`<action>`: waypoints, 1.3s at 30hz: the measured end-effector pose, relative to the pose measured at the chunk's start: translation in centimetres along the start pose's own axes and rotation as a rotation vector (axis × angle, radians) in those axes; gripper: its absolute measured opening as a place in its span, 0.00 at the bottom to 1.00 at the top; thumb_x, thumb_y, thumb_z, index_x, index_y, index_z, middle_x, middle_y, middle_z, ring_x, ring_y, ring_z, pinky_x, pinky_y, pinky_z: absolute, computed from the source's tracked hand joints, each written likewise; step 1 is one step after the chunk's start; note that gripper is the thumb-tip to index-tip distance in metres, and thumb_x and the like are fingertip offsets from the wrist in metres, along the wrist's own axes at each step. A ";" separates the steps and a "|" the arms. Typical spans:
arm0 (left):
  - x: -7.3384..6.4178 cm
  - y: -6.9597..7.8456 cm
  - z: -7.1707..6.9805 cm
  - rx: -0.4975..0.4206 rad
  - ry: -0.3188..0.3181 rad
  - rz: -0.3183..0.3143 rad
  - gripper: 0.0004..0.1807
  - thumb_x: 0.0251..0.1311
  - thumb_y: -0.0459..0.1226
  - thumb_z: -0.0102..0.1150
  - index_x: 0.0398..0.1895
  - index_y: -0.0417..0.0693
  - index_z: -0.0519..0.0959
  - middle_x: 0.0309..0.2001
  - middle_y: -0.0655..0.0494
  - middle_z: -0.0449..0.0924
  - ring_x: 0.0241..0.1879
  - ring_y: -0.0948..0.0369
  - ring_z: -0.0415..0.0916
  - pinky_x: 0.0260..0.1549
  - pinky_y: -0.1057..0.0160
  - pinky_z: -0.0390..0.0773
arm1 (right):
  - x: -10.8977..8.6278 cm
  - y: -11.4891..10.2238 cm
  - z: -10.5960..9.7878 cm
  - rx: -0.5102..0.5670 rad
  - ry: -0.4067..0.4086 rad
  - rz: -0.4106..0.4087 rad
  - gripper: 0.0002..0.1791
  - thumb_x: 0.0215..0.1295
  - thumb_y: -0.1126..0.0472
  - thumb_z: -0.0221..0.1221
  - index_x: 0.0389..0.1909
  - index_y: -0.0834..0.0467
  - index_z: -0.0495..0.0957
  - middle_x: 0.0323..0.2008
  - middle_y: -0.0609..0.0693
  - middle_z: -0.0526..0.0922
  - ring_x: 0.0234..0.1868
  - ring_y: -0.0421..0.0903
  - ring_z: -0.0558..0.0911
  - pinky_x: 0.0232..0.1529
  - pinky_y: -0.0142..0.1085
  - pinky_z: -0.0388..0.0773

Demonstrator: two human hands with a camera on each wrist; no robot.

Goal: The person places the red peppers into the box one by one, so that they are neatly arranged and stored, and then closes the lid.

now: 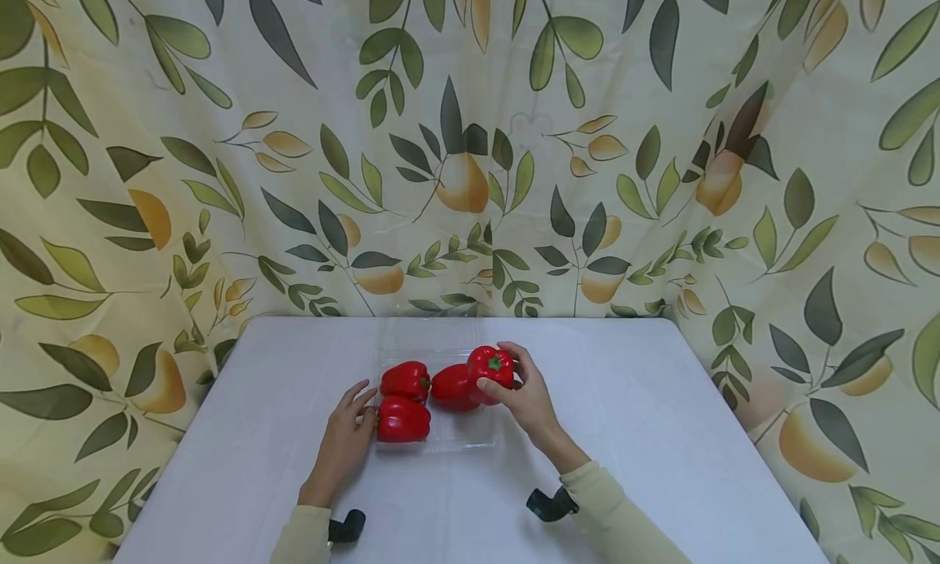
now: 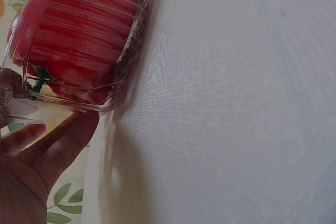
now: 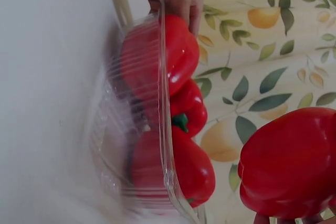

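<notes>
A clear plastic container (image 1: 470, 440) with several ribs along its walls stands on the table. Three glossy red bell peppers lie in it: one at the back left (image 1: 405, 380), one at the front left (image 1: 403, 419) and one toward the right (image 1: 451, 387). My right hand (image 1: 530, 401) grips another red bell pepper (image 1: 490, 368), green stem up, over the container's right side; the right wrist view shows this pepper (image 3: 289, 163) apart from the container wall. My left hand (image 1: 348, 429) touches the container's left side, its fingers (image 2: 68, 142) extended against the plastic.
A clear lid-like panel (image 1: 429, 333) extends from the container toward the table's back edge. The white table (image 1: 624, 401) meets a hanging curtain (image 1: 470, 246) printed with leaves and fruit. Dark wrist-worn devices (image 1: 552, 505) sit below both hands.
</notes>
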State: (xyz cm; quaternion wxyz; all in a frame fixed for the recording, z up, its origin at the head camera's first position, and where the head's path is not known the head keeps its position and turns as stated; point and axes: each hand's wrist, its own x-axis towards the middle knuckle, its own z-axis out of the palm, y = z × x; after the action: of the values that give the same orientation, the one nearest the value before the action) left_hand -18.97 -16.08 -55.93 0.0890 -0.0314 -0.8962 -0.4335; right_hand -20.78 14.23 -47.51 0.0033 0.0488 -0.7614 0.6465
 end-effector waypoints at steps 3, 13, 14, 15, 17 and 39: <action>0.0 0.0 0.0 0.000 0.003 0.000 0.22 0.69 0.37 0.53 0.65 0.44 0.73 0.71 0.50 0.65 0.54 0.52 0.82 0.51 0.56 0.83 | -0.2 0.0 0.5 -0.013 -0.005 -0.009 0.43 0.51 0.58 0.72 0.68 0.49 0.62 0.66 0.52 0.70 0.66 0.53 0.70 0.55 0.46 0.83; -0.1 0.0 0.0 0.009 0.005 0.000 0.23 0.69 0.37 0.53 0.66 0.45 0.73 0.71 0.50 0.65 0.54 0.52 0.81 0.51 0.55 0.83 | -0.6 0.2 1.8 -0.022 -0.066 -0.007 0.43 0.48 0.57 0.74 0.65 0.52 0.64 0.63 0.53 0.72 0.64 0.54 0.71 0.50 0.43 0.85; -0.1 0.0 0.0 0.011 0.005 -0.002 0.23 0.69 0.37 0.53 0.66 0.45 0.73 0.71 0.50 0.65 0.54 0.52 0.82 0.51 0.55 0.83 | -0.7 0.2 1.8 -0.023 -0.070 -0.003 0.42 0.48 0.57 0.74 0.65 0.51 0.65 0.62 0.53 0.73 0.63 0.54 0.72 0.50 0.44 0.85; -0.1 0.0 0.0 0.013 0.005 -0.001 0.23 0.68 0.37 0.53 0.66 0.45 0.73 0.71 0.50 0.65 0.54 0.52 0.81 0.51 0.55 0.83 | -0.7 0.2 1.9 -0.026 -0.075 -0.001 0.42 0.48 0.57 0.74 0.65 0.51 0.65 0.62 0.53 0.73 0.63 0.54 0.72 0.50 0.44 0.85; -0.1 0.1 0.0 0.013 0.006 0.003 0.23 0.68 0.37 0.53 0.66 0.45 0.73 0.71 0.49 0.65 0.54 0.51 0.82 0.51 0.55 0.83 | -0.7 0.3 2.0 -0.040 -0.092 -0.001 0.42 0.48 0.58 0.74 0.65 0.50 0.66 0.62 0.52 0.73 0.64 0.54 0.72 0.50 0.45 0.85; 0.0 0.2 -0.1 0.003 0.005 0.005 0.22 0.69 0.37 0.52 0.65 0.45 0.74 0.71 0.50 0.65 0.54 0.51 0.82 0.51 0.55 0.83 | -1.0 2.0 3.7 -0.328 -0.164 -0.103 0.42 0.45 0.54 0.76 0.64 0.46 0.67 0.60 0.48 0.75 0.62 0.52 0.73 0.47 0.45 0.86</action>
State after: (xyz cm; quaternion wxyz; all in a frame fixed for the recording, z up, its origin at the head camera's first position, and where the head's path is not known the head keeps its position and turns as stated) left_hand -18.89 -16.02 -55.67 0.0923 -0.0326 -0.8965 -0.4320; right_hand -19.73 10.98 -50.15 -0.0180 0.1392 -0.8507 0.5065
